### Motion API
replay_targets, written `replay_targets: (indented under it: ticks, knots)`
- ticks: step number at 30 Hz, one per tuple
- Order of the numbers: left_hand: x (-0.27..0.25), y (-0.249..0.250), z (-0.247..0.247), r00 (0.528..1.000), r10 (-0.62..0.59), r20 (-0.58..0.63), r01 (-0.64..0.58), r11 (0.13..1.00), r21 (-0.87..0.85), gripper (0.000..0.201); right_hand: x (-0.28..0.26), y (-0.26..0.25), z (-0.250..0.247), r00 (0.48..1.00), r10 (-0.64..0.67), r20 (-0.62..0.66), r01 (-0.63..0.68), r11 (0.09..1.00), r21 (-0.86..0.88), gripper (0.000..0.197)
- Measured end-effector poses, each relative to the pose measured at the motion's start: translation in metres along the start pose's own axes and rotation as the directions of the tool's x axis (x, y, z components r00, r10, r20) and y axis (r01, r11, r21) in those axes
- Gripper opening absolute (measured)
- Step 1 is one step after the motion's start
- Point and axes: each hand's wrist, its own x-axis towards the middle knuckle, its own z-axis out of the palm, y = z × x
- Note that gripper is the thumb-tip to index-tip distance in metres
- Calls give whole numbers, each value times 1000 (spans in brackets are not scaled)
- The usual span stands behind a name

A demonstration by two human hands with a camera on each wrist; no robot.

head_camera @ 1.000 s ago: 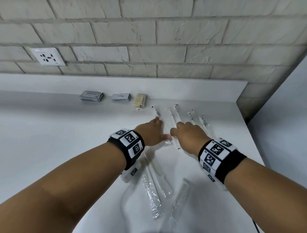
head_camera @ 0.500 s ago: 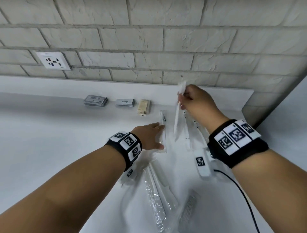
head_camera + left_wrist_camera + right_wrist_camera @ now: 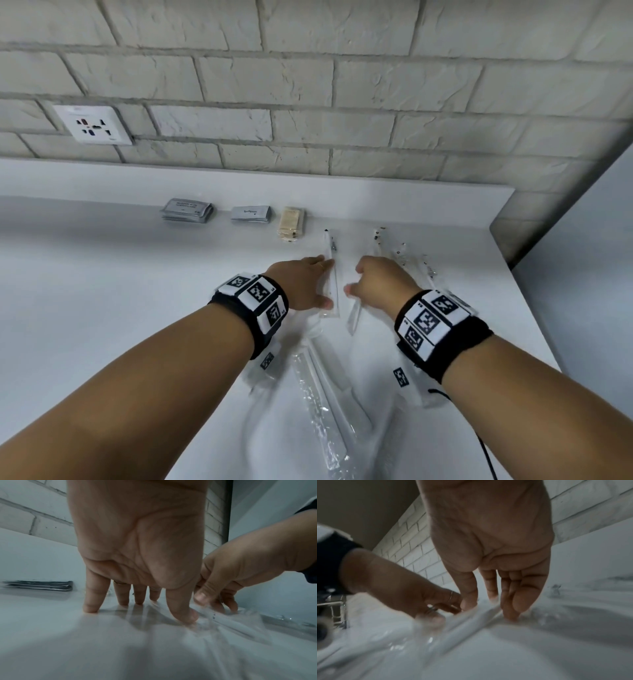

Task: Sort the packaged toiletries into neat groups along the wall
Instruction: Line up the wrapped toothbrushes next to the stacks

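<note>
Head view: both forearms reach forward over the white table [image 3: 102, 308] toward the brick wall [image 3: 342, 85], each wrist wearing a black band with square markers.
Left hand: the left hand [image 3: 305, 284] lies palm down, fingers straight and a little spread, its grip flat on the table and on a clear-wrapped toothbrush packet [image 3: 331, 274] that runs from under the fingers toward the wall.
Left wrist view: the fingertips [image 3: 90, 607] of the left hand [image 3: 137, 545] press the surface and the crinkled wrap; the thumb tip sits on plastic too.
Right hand: the right hand [image 3: 380, 284] is knuckles up just beside the left, fingers bent downward onto a second toothbrush packet [image 3: 354, 313] whose near end sticks out below the hand.
Right wrist view: the right hand [image 3: 488, 534] has thumb and fingers either side of the long white packet [image 3: 467, 623]; whether the grip pinches it or only steadies it, I cannot tell.
Sorted row: along the wall stand a grey sachet stack [image 3: 186, 209], a smaller grey sachet pile [image 3: 250, 214] and a beige soap pack [image 3: 292, 224], apart from one another.
Right of hands: more wrapped toothbrushes [image 3: 402, 257] lie side by side.
Near edge: loose clear packets [image 3: 318, 404] lie between the forearms.
Wall socket: a white outlet [image 3: 92, 125] sits upper left.
</note>
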Motion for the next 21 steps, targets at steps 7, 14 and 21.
replay_targets:
  ticks: [7,14,21]
  knots:
    - [1,-7,-2,1000,7,18,-8,1000,11,88,3,-7,10,974,17,-224,-2,998,67,46]
    - [-2,-4,-2,999,22,46,-22,1000,-5,87,11,-6,1,980,-32,-198,42,998,43,33]
    - [-3,0,-1,998,33,45,-28,994,-104,85,11,5,11,997,-44,-68,29,978,-206,38]
